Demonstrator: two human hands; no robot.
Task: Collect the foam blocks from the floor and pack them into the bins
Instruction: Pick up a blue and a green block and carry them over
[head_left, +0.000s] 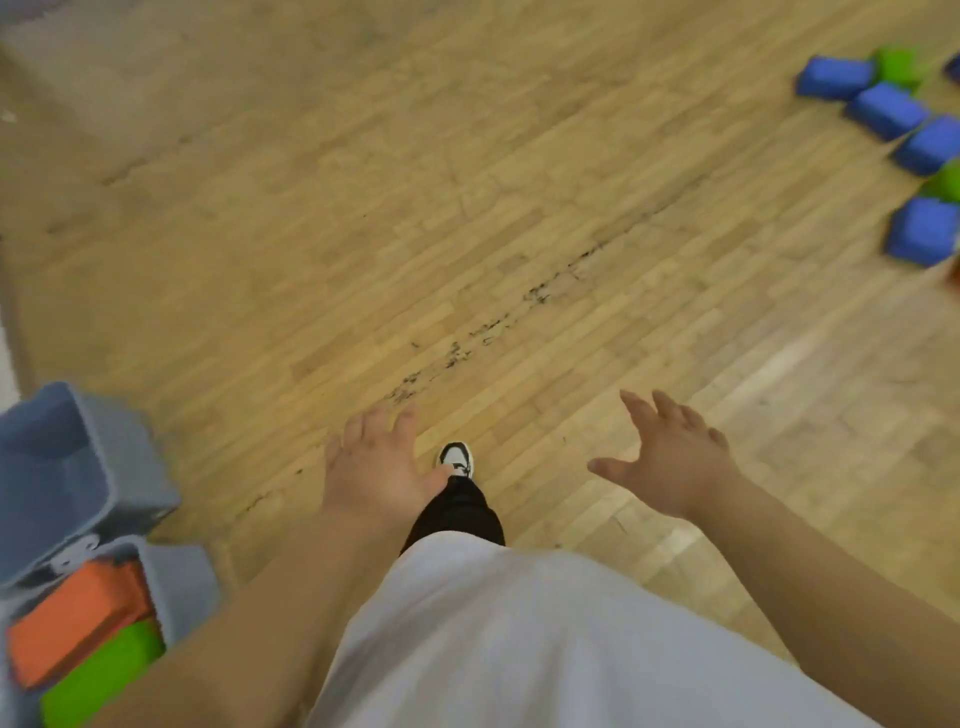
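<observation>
Head view: the left hand (371, 470) and the right hand (675, 462) are held out, palms down, above a wooden floor (467, 208).

1. Left hand: fingers straight and close together, thumb out to the side. It grips nothing.
2. Right hand: fingers straight and spread, thumb extended well apart from them. It grips nothing.
3. Loose blocks: four blue blocks (885, 109) lie on the floor at the upper right edge, well apart from both hands. Three form a rough row, corner to corner; the fourth lies nearer. Two green blocks (898, 65) lie among them.
4. Bins: two grey-blue bins stand at the lower left. The farther bin (140, 467) is just beside the nearer bin (182, 587).
5. Packed blocks: an orange block (78, 618) and a green block (98, 675) lie side by side in the nearer bin, touching.

Below the hands, a white shirt (519, 649), a black trouser leg (457, 514) and a black-and-white shoe (457, 457) are visible. Motion blur softens all edges.
</observation>
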